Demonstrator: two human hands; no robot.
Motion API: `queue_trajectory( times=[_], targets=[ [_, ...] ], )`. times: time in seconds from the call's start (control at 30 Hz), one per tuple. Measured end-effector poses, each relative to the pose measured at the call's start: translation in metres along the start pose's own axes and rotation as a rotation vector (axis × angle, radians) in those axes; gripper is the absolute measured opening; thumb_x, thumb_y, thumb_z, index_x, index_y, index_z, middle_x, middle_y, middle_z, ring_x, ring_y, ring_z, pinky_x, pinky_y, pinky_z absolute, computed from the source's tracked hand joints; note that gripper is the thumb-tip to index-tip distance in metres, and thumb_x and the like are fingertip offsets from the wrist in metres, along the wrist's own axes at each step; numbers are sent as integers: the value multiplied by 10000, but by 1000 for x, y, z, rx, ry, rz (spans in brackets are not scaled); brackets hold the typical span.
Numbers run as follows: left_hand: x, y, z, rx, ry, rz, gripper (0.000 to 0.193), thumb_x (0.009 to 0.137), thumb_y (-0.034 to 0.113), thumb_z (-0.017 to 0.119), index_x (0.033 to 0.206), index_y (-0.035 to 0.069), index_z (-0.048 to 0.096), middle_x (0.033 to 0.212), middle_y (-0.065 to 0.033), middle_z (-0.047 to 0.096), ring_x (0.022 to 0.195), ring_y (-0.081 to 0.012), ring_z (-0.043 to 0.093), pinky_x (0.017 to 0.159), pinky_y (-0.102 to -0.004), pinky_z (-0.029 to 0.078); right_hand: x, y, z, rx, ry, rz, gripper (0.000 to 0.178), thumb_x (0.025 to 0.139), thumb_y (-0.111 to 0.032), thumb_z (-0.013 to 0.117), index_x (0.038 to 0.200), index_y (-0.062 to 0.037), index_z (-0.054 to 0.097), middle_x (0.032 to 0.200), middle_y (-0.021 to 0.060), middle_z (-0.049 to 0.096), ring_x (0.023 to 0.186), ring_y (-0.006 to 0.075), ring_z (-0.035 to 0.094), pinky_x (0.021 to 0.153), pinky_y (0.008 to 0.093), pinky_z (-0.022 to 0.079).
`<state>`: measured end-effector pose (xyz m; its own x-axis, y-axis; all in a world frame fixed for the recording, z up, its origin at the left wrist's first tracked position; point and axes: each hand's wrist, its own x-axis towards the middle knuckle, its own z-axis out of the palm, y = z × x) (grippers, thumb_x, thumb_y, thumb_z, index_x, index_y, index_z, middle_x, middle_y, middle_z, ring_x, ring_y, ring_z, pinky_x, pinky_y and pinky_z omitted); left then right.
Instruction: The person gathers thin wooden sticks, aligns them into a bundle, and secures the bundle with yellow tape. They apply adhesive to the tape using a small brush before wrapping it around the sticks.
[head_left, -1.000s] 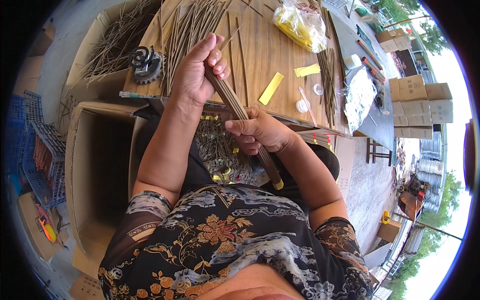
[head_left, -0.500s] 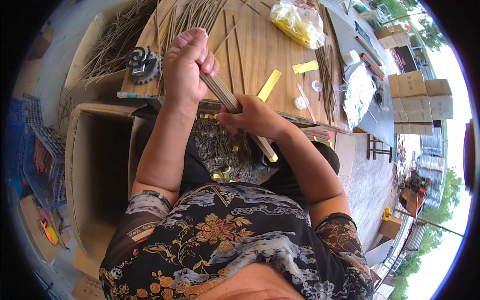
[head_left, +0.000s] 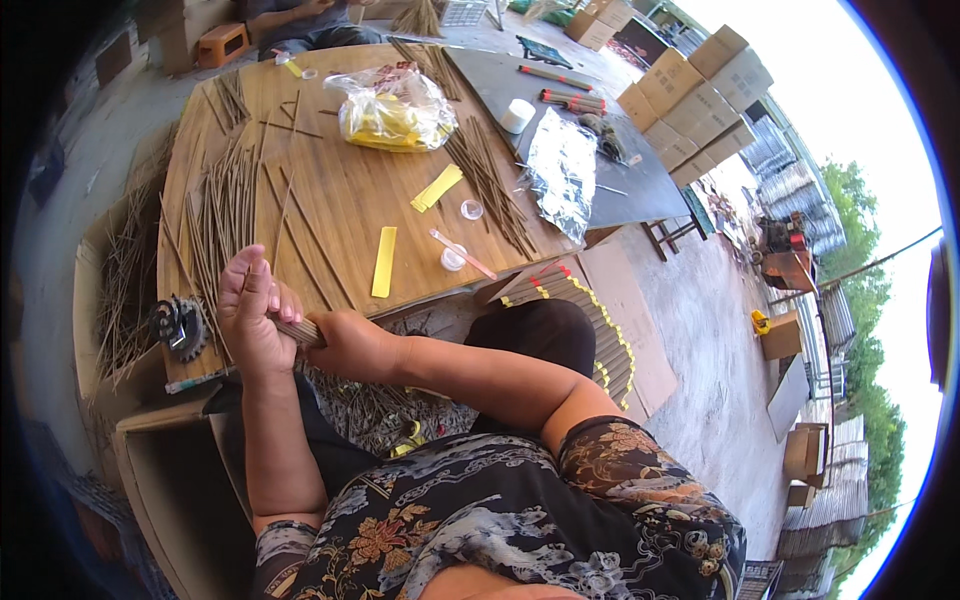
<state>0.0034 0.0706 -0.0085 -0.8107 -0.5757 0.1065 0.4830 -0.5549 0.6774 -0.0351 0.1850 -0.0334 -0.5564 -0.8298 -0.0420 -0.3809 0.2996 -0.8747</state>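
A bundle of thin brown sticks [head_left: 299,331] is held between my hands, just off the near left edge of the wooden table. My left hand [head_left: 258,318] curls round its upper end, fingers bent in over it. Close beside it, my right hand [head_left: 352,346] wraps the bundle, knuckles up. Only a short stretch shows between the two hands; the lower end is hidden behind my right hand and forearm. Loose brown sticks [head_left: 225,200] lie on the table beyond my left hand. A yellow paper strip [head_left: 384,262] lies to their right.
The wooden table [head_left: 330,235] carries a clear bag of yellow strips [head_left: 396,112], a small round tub [head_left: 453,258] and more sticks [head_left: 490,190]. Left stand a black geared device [head_left: 180,328] and cardboard box [head_left: 150,430]. Yellow-banded bundles [head_left: 590,335] lie right. A person [head_left: 310,20] sits across the table.
The view has turned, bringing more of the table and a person across it into sight. My right hand has come closer to my left along the bundle, whose yellow-banded end no longer shows.
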Motion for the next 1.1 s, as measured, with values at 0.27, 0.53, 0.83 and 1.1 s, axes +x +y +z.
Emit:
queue_trajectory(
  times=[0.27, 0.53, 0.83, 1.1],
  targets=[
    [4, -3, 2, -78, -111, -30, 141, 873, 151, 503, 976, 58, 526, 493, 41, 337, 369, -42, 294, 338, -187, 287, 1, 8, -8, 244, -150, 35, 193, 724, -159, 607, 741, 24, 549, 577, 60, 527, 556, 103, 497, 505, 292, 428],
    [-10, -10, 5, 27, -35, -91, 194, 863, 143, 510, 1037, 64, 540, 534, 47, 332, 395, -53, 325, 359, -191, 286, -10, 13, -3, 72, -93, 88, 189, 723, -148, 612, 796, 21, 574, 660, 152, 604, 623, 94, 533, 560, 319, 459],
    [-25, 13, 2, -254, -250, 12, 660, 866, 551, 304, 1227, 0, 341, 1082, -252, 520, 1026, -328, 512, 924, -436, 386, -26, -8, -2, 182, 117, -148, 117, 787, -93, 569, 839, 11, 552, 665, 10, 568, 628, 60, 518, 558, 250, 445],
    [-73, -6, 40, 519, -7, 179, 487, 781, 148, 649, 1143, -61, 401, 913, -112, 595, 853, -160, 571, 809, -280, 437, -42, -12, -8, -42, 210, -268, 228, 728, -147, 592, 868, 21, 527, 717, 232, 584, 706, 400, 574, 609, 415, 472]
  ],
)
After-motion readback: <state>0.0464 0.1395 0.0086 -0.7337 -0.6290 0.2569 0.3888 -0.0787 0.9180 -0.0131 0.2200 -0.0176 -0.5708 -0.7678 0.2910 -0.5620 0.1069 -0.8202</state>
